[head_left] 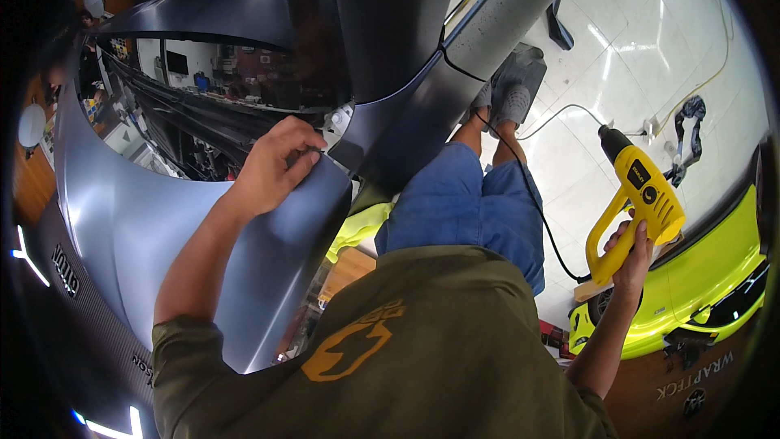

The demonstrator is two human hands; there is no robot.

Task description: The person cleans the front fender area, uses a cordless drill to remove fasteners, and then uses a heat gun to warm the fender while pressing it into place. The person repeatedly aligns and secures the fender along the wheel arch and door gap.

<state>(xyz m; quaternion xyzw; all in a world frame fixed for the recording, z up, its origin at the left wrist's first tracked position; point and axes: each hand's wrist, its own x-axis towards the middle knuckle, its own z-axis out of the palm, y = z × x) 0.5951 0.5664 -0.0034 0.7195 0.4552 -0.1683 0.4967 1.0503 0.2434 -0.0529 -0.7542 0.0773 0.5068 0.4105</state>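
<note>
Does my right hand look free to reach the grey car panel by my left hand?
Probably not: your right hand grips the yellow heat gun, and the grey car panel lies across on your other side.

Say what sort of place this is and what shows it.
Probably a car workshop, perhaps for bodywork or finishing: the left hand is at the edge of a grey car panel, the right hand holds a yellow heat gun, and a yellow-green car stands nearby.

I can see their left hand (275, 167) up by a corner of that satin blue-grey car fender (175, 236), right hand (633, 254) wrapped round a chunky yellow-and-black heat gun (647, 187).
</note>
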